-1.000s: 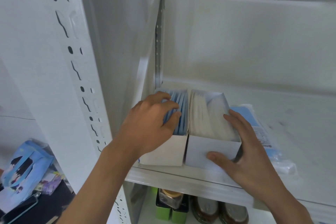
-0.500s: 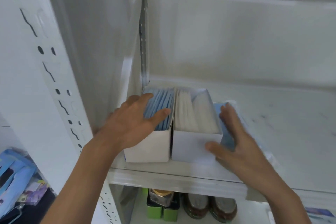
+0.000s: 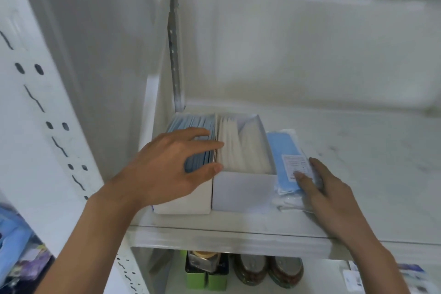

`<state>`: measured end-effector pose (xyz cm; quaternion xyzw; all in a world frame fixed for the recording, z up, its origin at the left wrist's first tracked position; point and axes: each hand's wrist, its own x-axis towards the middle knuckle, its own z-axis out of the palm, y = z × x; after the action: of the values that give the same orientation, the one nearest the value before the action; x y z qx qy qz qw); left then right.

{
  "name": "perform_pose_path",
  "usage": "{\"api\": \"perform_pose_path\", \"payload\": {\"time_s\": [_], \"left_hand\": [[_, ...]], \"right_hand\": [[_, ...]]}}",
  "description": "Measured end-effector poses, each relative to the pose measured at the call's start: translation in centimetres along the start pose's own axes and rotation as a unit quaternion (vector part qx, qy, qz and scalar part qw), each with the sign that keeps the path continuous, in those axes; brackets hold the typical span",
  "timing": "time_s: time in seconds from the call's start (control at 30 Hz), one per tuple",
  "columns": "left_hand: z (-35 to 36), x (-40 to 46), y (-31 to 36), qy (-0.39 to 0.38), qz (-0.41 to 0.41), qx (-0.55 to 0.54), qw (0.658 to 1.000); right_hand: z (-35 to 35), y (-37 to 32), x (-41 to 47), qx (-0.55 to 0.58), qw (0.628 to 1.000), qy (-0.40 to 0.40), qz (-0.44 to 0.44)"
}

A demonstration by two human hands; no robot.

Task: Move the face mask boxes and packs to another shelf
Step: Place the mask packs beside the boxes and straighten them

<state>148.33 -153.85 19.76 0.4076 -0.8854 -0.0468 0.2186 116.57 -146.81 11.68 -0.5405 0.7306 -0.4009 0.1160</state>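
Two open white boxes stand side by side at the left end of a white metal shelf (image 3: 358, 227). The left box (image 3: 191, 205) holds blue masks, the right box (image 3: 243, 193) white masks. My left hand (image 3: 171, 169) lies over the top of the left box, fingers spread across the blue masks. A clear pack of blue masks (image 3: 284, 155) with a white label lies flat just right of the boxes. My right hand (image 3: 327, 196) rests on the pack's near end, fingers flat and apart.
The shelf's side wall (image 3: 107, 79) is close on the left, and the back wall (image 3: 298, 55) stands behind. Bare shelf surface stretches to the right of the pack. Below, green tins (image 3: 205, 274) and brown jars (image 3: 267, 270) sit on a lower shelf.
My right hand has left the front of the white-mask box and moved right onto the blue mask pack. My left hand stays on the left box.
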Motion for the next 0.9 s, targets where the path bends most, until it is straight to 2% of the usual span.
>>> {"api": "perform_pose_path", "payload": {"time_s": [0.13,0.27,0.33,0.47,0.6,0.67,0.73,0.83,0.9], "left_hand": [[-0.4,1.2,2.4,0.029,0.029,0.017,0.999],[1.6,3.2,7.3,-0.048,0.1,0.008,0.994],[2.3,3.6,8.2,-0.076,0.098,0.0,0.992],[1.7,3.0,7.1,-0.053,0.092,-0.002,0.994],[1.2,2.4,5.8,-0.055,0.041,0.054,0.996],[1.3,2.3,5.8,-0.031,0.032,0.07,0.997],[1.6,2.3,6.7,-0.015,0.041,0.074,0.996],[2.3,2.4,8.0,-0.05,0.082,0.024,0.995],[2.5,2.5,8.1,-0.067,0.075,0.013,0.995]], "right_hand": [[0.0,0.4,-0.5,0.07,0.997,0.033,0.021],[0.2,0.6,-0.8,0.069,0.996,0.059,0.002],[0.2,0.8,-0.9,0.075,0.995,0.06,0.002],[-0.1,0.9,-1.0,0.087,0.994,0.063,-0.007],[0.1,0.9,-1.0,0.076,0.995,0.057,-0.017],[0.1,0.9,-1.0,0.066,0.996,0.059,-0.019],[0.1,0.9,-1.1,0.066,0.996,0.062,-0.025],[0.1,0.9,-1.1,0.075,0.995,0.062,-0.031],[0.1,0.9,-1.1,0.075,0.995,0.059,-0.03]]}}
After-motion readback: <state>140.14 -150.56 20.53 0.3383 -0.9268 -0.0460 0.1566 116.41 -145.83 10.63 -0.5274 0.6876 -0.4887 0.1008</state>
